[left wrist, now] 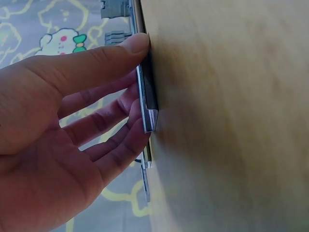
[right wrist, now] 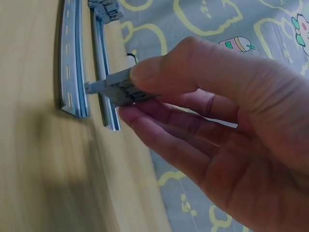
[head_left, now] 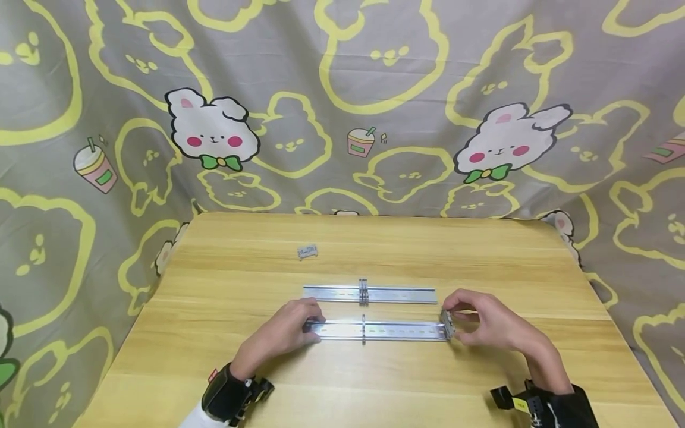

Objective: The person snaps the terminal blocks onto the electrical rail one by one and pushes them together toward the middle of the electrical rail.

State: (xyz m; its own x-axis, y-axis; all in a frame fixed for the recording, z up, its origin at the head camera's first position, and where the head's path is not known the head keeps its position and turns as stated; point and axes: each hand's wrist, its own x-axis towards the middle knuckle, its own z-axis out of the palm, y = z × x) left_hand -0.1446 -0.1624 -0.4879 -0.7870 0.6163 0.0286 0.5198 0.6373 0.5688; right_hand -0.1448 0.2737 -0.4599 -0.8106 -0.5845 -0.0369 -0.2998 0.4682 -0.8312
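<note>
head view: near rail lying crosswise on wooden table, just below centre. left hand at 9 o'clock end of it, fingers curled over that end and holding it down. right hand at 3 o'clock end, pinching small grey clip right against the rail tip. one clip seated mid-rail. second rail parallel at 12 o'clock of the first, apart from it, with clips at its middle. loose grey piece further off at 11 o'clock (too small to tell more).

left wrist view: left hand gripping rail end, thumb pressed on one edge, fingers wrapped behind. table filling 3 o'clock side.

right wrist view: right hand pinching grey clip between thumb and fingers, clip touching or just at a rail edge, cannot tell which. other rail at 9 o'clock of it.
</note>
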